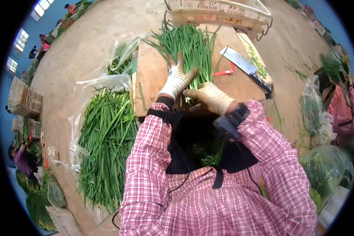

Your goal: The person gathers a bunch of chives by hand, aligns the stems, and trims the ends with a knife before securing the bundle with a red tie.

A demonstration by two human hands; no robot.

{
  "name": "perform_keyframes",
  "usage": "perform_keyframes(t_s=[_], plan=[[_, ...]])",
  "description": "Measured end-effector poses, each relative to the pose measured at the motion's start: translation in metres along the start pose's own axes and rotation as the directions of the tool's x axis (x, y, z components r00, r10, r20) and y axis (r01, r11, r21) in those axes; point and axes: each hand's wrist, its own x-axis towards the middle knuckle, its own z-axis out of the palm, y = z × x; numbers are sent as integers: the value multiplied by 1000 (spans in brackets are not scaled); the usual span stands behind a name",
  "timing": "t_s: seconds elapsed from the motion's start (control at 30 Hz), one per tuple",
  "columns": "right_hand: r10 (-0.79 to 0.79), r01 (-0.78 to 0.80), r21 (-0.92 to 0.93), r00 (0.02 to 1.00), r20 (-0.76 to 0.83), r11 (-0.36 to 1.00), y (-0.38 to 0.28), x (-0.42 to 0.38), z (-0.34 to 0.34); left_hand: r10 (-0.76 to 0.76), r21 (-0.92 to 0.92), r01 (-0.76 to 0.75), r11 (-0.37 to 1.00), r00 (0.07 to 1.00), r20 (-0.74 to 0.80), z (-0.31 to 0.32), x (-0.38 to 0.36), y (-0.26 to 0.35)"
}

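Both gloved hands rest on a bunch of green chives (190, 49) lying on a wooden board (151, 74). The left hand (178, 80) presses flat on the bunch's lower left side, fingers spread and released, grasping nothing. The right hand (210, 96) sits at the bunch's cut end, just beside the left, its grip curled loosely over the stalks; whether it truly clenches them I cannot tell. The chives fan away from both hands toward a wire basket (220, 11). A cleaver (244, 67) lies on the board to the right, near a red band (224, 72). A large heap of loose chives (106, 141) lies on plastic left of the board.
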Motion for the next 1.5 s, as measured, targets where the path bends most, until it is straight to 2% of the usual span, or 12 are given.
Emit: perform_keyframes(t_s=[0.13, 0.3, 0.4, 0.53, 0.73, 0.8, 0.9, 0.97, 1.07, 1.13, 1.3, 1.5], plan=[[66, -75, -508, 997, -34, 858, 4, -50, -21, 122, 128, -126, 984, 992, 39, 3, 0, -12], [-370, 445, -680, 890, 265, 582, 43, -34, -18, 201, 171, -207, 963, 978, 49, 5, 1, -18], [-3, 123, -530, 975, 221, 839, 8, -56, 3, 244, 194, -242, 951, 970, 18, 2, -5, -14], [-673, 362, -781, 733, -99, 509, 8, -43, -23, 191, 335, -206, 919, 979, 77, 13, -9, -13], [-643, 307, -870, 766, -15, 385, 34, 3, -40, 107, 377, -130, 917, 991, 80, -11, -27, 21], [-652, 321, -805, 751, -105, 499, 32, -6, -38, 317, 195, -323, 926, 946, 64, -35, -44, 28], [-704, 467, -645, 691, -160, 605, 43, -13, -53, 95, -64, -89, 994, 990, 103, -115, -72, 36], [-617, 462, -497, 760, -203, 734, 37, -28, -49, 30, -154, -55, 987, 986, -163, -171, -78, -20], [-573, 481, -426, 812, -112, 766, 38, -34, -28, -336, 314, 351, 882, 936, -105, -253, -92, -59], [-599, 504, -535, 801, -5, 678, 33, -39, 0, -349, 136, 343, 929, 937, 15, -247, -109, -79], [-555, 552, -534, 813, 175, 641, 61, -31, 26, -445, 817, 203, 540, 893, 72, -185, -129, -48], [-427, 451, -510, 888, 171, 733, 72, -27, 22, -509, 879, 254, 404, 861, -15, -172, -126, -64]])
